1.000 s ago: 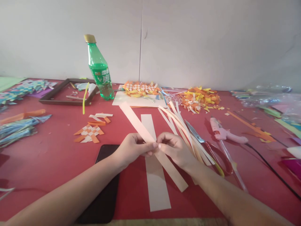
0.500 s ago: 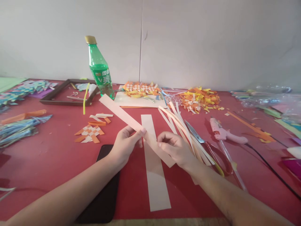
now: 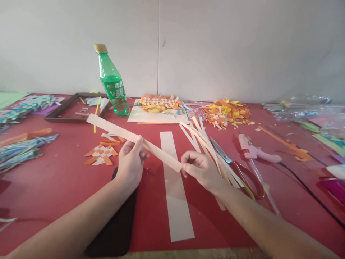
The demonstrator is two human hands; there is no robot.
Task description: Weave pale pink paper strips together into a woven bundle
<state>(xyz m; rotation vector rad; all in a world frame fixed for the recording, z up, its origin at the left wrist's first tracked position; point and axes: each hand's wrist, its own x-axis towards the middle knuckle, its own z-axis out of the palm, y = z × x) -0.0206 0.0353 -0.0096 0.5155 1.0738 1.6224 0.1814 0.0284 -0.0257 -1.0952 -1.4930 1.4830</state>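
Note:
A long cream paper strip slants between my two hands above the red table. My left hand pinches it near the middle, thumb on top. At its lower right end, my right hand grips the corner between thumb and finger. Beneath it, a second, wider-looking cream strip lies flat, running toward the front edge. Narrow cream strips lie partly behind my right hand, beside scissors with red handles. Under my left forearm is a dark phone-like slab.
A green bottle stands tilted by a dark frame. Orange and white woven paper lies left, a yellow-orange pile behind. On the right are a pink glue gun and its cord. Blue strips lie far left.
My left hand has moved left and slightly up with the strip, whose right end has shifted left and up into my right fingertips. My right hand has barely moved.

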